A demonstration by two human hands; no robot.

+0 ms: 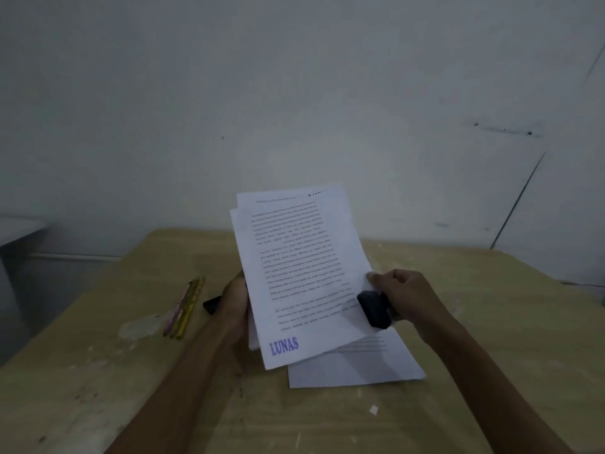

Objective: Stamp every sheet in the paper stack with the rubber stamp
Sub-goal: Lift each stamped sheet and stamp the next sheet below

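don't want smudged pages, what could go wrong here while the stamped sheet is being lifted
The right hand grips the rubber stamp while pinching the lifted sheet; the stamp could brush the page and leave a stray mark. The fresh LUNAS mark might smear if the sheets the left hand holds slide together. The sheet left on the table lies askew.

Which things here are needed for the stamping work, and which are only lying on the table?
Belonging to the job:
- lifted sheets, the front one stamped LUNAS, held by the left hand and right hand
- rubber stamp, in the right hand
- sheets on the table

Just lying about:
- pencils
- small black object, partly hidden behind the left hand
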